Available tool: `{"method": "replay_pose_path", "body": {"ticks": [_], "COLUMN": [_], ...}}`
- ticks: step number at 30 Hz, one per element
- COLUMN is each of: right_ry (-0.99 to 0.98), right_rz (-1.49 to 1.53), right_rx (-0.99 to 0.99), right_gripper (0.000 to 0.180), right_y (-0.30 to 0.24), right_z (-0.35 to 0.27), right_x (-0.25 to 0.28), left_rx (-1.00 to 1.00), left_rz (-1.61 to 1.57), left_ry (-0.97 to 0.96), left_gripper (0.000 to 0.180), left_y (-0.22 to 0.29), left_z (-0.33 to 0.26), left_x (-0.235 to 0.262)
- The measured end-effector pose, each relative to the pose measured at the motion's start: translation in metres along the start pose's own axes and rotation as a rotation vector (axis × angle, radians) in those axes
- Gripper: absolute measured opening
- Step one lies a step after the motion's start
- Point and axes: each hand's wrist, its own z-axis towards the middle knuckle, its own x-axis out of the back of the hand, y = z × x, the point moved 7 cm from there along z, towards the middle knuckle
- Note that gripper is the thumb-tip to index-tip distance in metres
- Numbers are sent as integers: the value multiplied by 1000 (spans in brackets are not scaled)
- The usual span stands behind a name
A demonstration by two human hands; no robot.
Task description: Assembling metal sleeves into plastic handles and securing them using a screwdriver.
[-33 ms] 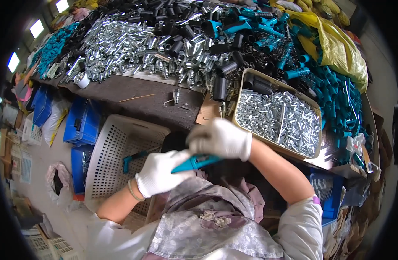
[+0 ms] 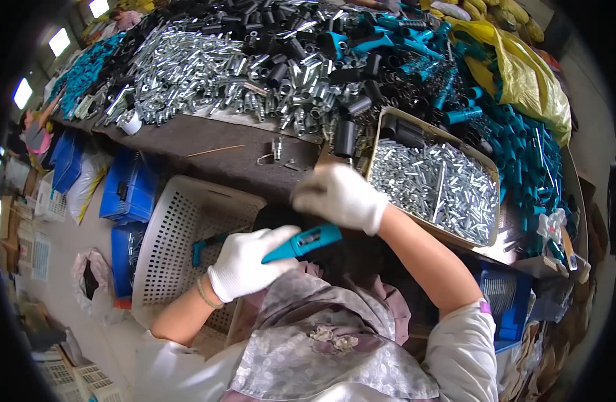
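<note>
In my gloved left hand (image 2: 249,262) is a teal plastic tool handle (image 2: 301,242), fingers closed round its left end. An opening in the handle's upper side shows dark and metal parts inside. My gloved right hand (image 2: 343,197) hangs above the handle and apart from it, close to the table's front edge. Its fingers look curled but are blurred, and whether they hold anything is hidden. Just beyond this hand lies a black cylindrical sleeve (image 2: 344,137). Left of it a small metal fitting (image 2: 276,149) stands on the dark tabletop (image 2: 214,138).
A tray (image 2: 497,194) of small metal pins stands on the right. Heaps of metal tubes (image 2: 187,67), black sleeves and teal handles (image 2: 522,154) cover the table behind. Below left is a perforated white basket (image 2: 159,234) with a teal piece inside, beside blue bins (image 2: 128,191).
My right hand has lifted away from the teal handle, toward the table. The handle has turned in my left hand, so its opening now shows.
</note>
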Motion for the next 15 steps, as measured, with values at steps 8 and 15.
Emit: {"method": "replay_pose_path", "body": {"ticks": [8,15], "right_ry": [254,296], "right_rz": [-655,-467], "right_rx": [-87,-4], "right_gripper": [17,12], "right_y": [25,-3], "right_z": [63,47], "right_x": [-24,-3], "left_rx": [84,68], "left_rz": [-54,6], "left_ry": [78,-27], "left_gripper": [50,47], "left_y": [-30,-25], "left_z": [-16,-12], "left_x": [16,15]}}
